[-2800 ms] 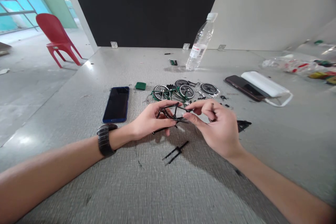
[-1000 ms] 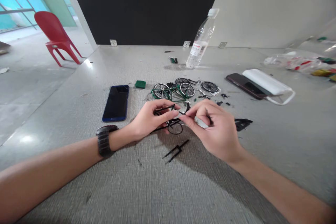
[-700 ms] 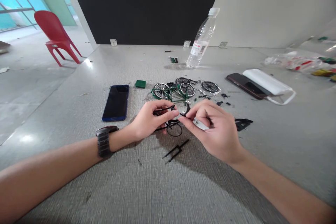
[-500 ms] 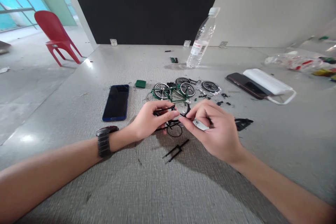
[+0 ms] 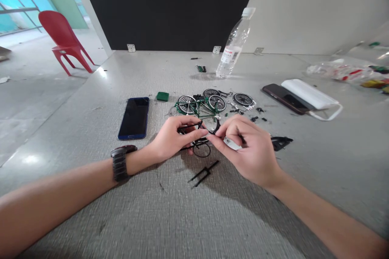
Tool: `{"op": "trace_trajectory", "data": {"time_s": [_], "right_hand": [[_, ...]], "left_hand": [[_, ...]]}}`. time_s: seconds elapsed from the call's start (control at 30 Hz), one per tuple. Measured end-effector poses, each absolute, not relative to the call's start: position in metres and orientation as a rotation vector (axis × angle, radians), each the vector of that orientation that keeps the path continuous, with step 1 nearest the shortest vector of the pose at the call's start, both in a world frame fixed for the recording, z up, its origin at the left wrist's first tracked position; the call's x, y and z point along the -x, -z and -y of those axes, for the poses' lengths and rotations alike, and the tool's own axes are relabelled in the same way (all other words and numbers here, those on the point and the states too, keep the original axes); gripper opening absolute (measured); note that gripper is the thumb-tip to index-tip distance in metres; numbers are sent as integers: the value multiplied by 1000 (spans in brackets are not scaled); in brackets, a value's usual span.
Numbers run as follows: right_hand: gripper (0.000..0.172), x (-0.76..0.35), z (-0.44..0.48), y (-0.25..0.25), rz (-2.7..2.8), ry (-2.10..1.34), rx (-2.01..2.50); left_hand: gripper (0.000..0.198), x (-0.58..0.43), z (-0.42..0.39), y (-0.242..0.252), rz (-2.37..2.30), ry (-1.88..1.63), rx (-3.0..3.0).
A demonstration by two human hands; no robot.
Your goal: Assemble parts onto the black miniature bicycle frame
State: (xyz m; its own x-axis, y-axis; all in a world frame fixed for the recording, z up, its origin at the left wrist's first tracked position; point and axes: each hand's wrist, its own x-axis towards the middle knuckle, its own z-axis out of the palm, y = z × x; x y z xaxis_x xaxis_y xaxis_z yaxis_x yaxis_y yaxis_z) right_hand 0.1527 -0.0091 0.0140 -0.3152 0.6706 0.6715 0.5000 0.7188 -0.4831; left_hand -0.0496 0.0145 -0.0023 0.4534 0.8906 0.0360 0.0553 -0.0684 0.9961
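- Grey textured flooring (image 5: 170,218) spreads beneath the head camera, backed by a black wall panel and pale side walls, with a red chair (image 5: 65,42) well off to the left.
- Left hand (image 5: 172,137), a dark wristwatch (image 5: 120,162) on its wrist, pinches a small black model bicycle frame (image 5: 196,142) just above the floor; the frame's ring-shaped part hangs below the fingers.
- Right hand (image 5: 247,149) meets it fingertip to fingertip, thumb and forefinger pressed on the frame's end, the other fingers curled round a small pale piece; what that piece is cannot be told.
- Compared with about three seconds ago, the frame sits lower and turned, and the hands have drawn closer; over the last half second almost nothing has shifted, which suggests a steady fitting grip.
- Loose black fork (image 5: 203,174) lies just in front of the hands.
- Beyond them lie a green model bicycle (image 5: 200,105), a spare wheel (image 5: 243,99), a blue phone (image 5: 134,117) and a clear plastic bottle (image 5: 234,44).
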Motion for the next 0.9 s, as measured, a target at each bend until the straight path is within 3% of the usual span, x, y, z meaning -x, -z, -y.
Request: {"op": "trace_trajectory", "data": {"time_s": [0.9], "right_hand": [[38, -167, 5, -15, 1885, -349, 1013]], "left_hand": [[32, 49, -14, 6, -847, -835, -1405]]}}
